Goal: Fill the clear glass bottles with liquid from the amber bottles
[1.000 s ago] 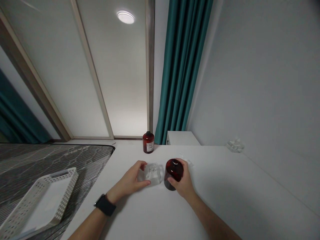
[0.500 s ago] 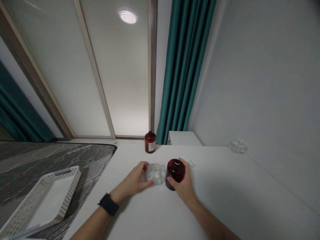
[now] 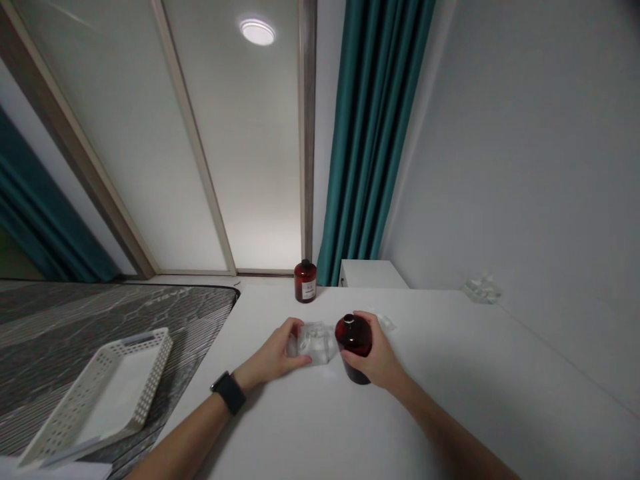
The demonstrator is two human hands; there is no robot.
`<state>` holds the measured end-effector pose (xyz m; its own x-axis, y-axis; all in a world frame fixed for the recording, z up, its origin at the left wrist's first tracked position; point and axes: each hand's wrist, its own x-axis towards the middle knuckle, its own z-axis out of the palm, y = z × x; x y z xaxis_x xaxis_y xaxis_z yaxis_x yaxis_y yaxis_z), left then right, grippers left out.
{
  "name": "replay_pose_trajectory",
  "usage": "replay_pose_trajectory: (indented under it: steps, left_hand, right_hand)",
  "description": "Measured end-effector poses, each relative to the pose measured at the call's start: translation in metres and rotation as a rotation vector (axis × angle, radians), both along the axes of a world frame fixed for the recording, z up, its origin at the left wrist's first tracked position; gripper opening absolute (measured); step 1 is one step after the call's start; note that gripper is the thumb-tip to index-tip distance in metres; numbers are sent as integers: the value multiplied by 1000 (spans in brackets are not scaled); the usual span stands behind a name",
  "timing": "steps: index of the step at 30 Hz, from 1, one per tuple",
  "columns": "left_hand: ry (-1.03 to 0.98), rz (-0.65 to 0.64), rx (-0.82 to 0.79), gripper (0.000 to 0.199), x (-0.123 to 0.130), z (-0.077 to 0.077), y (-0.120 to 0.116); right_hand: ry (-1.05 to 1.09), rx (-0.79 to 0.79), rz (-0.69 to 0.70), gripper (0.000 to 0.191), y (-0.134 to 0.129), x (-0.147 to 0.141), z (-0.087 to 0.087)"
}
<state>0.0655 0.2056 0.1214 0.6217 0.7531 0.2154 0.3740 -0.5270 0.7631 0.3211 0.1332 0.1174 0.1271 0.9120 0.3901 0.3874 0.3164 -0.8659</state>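
Observation:
My left hand [image 3: 277, 353], with a dark watch on its wrist, has thumb and fingers around the near-left side of a clear, squarish container [image 3: 313, 343] on the white table. Whether it is glass or plastic I cannot tell. Just right of it, my right hand [image 3: 375, 357] is wrapped around a dark red bottle [image 3: 353, 340] with a short neck at the top. Its lower part looks almost black. Further back stands a second red bottle [image 3: 305, 283] with a black cap and a white label.
Clear crumpled-looking plastic [image 3: 385, 323] lies behind my right hand, and another clear piece [image 3: 483, 289] sits by the wall. A white perforated basket [image 3: 153, 380] is left of the table [image 3: 320, 433]. A white cabinet [image 3: 373, 272] stands behind the table.
The bottle in my right hand has turned so its neck now shows at the top, where a smooth shiny surface showed before. My left hand stays on the clear container. The view has shifted slightly.

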Motion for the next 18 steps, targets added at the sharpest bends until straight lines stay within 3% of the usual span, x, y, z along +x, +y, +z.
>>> replay_pose_trajectory:
  steps: [6, 13, 18]
  left_hand:
    - [-29, -6, -4, 54, -4, -5, 1]
    - [-51, -5, 9, 60, -6, -18, 3]
    - [-66, 16, 47, 60, -5, -19, 1]
  right_hand:
    - [-90, -42, 25, 69, -4, 5, 15]
    - [-78, -50, -30, 71, -5, -7, 8]
    - [-120, -38, 5, 74, -1, -10, 8]
